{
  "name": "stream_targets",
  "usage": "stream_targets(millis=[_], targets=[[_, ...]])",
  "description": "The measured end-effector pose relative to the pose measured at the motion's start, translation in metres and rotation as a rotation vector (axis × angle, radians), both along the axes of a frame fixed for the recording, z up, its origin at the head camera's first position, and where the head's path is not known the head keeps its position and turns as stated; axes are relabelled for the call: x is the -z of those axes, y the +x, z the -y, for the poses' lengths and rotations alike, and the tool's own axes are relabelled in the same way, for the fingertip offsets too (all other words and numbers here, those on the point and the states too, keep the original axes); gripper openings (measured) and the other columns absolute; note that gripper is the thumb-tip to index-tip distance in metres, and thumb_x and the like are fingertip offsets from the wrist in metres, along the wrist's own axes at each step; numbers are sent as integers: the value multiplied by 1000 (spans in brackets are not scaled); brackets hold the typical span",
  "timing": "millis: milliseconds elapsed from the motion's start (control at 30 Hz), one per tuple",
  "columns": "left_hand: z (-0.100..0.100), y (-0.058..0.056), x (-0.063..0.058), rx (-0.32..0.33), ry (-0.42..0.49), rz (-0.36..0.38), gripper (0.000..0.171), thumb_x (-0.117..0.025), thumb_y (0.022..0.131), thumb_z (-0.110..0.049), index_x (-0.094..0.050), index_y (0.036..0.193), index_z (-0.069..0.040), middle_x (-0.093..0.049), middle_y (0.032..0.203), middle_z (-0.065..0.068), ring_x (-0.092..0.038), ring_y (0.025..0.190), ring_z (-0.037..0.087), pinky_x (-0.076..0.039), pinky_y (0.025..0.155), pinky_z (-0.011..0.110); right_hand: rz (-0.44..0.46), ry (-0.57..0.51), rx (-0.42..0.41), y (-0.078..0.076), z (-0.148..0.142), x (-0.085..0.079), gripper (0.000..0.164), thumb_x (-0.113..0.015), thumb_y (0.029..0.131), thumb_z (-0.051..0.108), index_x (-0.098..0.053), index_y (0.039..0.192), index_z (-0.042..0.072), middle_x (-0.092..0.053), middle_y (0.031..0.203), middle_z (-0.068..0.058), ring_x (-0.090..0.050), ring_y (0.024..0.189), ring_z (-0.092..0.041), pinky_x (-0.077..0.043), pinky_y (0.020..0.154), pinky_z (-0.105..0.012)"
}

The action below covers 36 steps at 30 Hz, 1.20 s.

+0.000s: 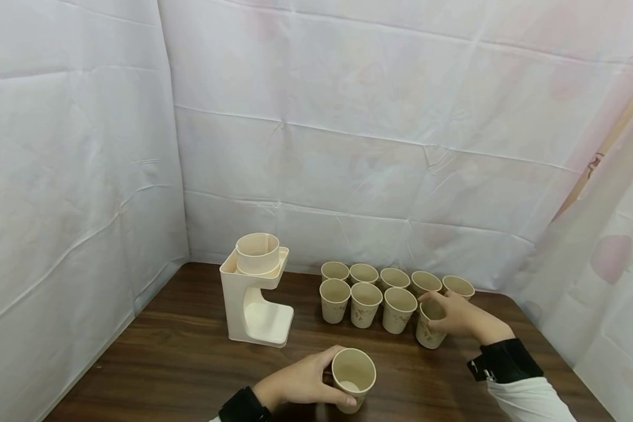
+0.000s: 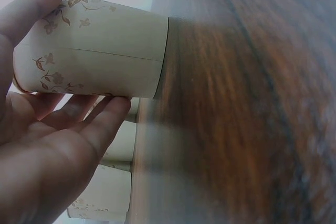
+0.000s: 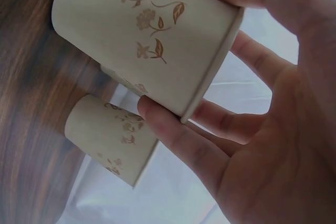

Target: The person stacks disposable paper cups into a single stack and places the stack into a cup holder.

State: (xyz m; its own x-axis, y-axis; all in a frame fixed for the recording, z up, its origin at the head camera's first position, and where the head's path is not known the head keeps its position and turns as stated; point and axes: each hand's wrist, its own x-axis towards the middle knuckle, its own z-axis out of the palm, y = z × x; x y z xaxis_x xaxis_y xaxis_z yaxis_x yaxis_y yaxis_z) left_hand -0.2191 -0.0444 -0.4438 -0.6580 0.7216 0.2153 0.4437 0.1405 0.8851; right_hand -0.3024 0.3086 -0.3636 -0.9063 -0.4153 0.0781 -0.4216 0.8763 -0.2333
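Near the table's front edge my left hand (image 1: 316, 378) grips an upright paper cup (image 1: 353, 375), fingers and thumb around its sides. In the left wrist view this cup (image 2: 100, 48) shows brown printed flowers, and its base is right at the wood. My right hand (image 1: 456, 316) holds another paper cup (image 1: 429, 334) by its upper part, at the right end of the front row of cups. The right wrist view shows that floral cup (image 3: 147, 35) between thumb and fingers, tilted a little. Beside it stands a further cup (image 3: 113, 135).
Several matching cups stand in two rows, among them a front-row cup (image 1: 334, 308) and a back-row cup (image 1: 458, 285). Left of them is a cream C-shaped stand (image 1: 237, 305) with a round holder (image 1: 258, 261) on top. White cloth (image 1: 322, 146) hangs behind the brown table (image 1: 179, 346).
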Motion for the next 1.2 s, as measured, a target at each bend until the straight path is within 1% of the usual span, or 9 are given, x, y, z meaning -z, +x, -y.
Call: stream_targets(millis=[133, 300, 467, 567, 733, 800, 867, 1000, 1200], targets=[[0, 0, -1, 0, 1, 8, 61, -76, 77, -33, -44, 128, -22, -59, 116, 3, -56, 104, 13, -49, 85, 24, -21, -1, -14, 5, 1, -5, 51, -71, 67, 22, -56, 116, 19, -54, 103, -19, -49, 80, -24, -44, 64, -43], [0, -1, 0, -2, 0, 10, 61, -76, 77, -33, -45, 128, -23, -59, 115, 2, -56, 103, 12, -49, 85, 24, -7, 0, -25, 10, 2, -9, 50, -72, 69, 24, -56, 116, 19, -54, 105, -20, -49, 85, -28, -44, 64, -43], [0, -2, 2, -2, 5, 2, 61, -76, 77, -33, -45, 128, -23, -60, 115, 1, -56, 104, 12, -50, 86, 25, -8, 5, -40, 15, 4, -14, 52, -72, 67, 24, -56, 117, 18, -54, 105, -22, -49, 89, -30, -44, 66, -45], [1, -2, 3, -7, 7, -14, 61, -76, 77, -34, -45, 128, -23, -60, 115, 2, -56, 104, 12, -49, 87, 27, -16, 15, -34, 19, 6, -16, 52, -72, 67, 24, -55, 117, 20, -54, 104, -23, -50, 89, -30, -44, 67, -46], [2, -3, 3, -18, 14, -20, 61, -76, 77, -35, -45, 128, -22, -61, 114, 4, -56, 104, 15, -49, 88, 29, -24, 12, -24, 27, 10, -24, 55, -73, 66, 26, -54, 118, 24, -50, 110, -27, -52, 90, -32, -47, 68, -50], [2, -3, 3, -21, 18, -19, 61, -76, 76, -34, -45, 128, -22, -62, 115, 5, -57, 105, 16, -49, 89, 30, -41, 5, -24, 30, 13, -27, 57, -73, 65, 26, -53, 118, 27, -49, 110, -26, -53, 88, -31, -48, 69, -51], [3, -4, 3, -29, 16, -25, 62, -77, 76, -35, -46, 128, -22, -62, 114, 5, -56, 105, 16, -49, 90, 32, -64, -6, -47, 34, 16, -31, 57, -74, 65, 26, -53, 118, 27, -49, 107, -25, -53, 86, -29, -48, 67, -51], [4, -5, 2, -51, 0, -45, 62, -76, 76, -37, -46, 128, -25, -62, 114, 3, -56, 105, 16, -47, 90, 32, -106, -16, -71, 43, 22, -37, 55, -75, 66, 27, -53, 116, 30, -49, 102, -19, -52, 82, -23, -48, 66, -46], [7, -8, 2, -47, -12, -31, 62, -76, 76, -38, -45, 128, -26, -62, 115, 2, -56, 105, 17, -47, 89, 30, -151, -37, -116, 56, 32, -47, 52, -75, 69, 27, -52, 116, 33, -48, 97, -12, -49, 77, -18, -46, 66, -40]])
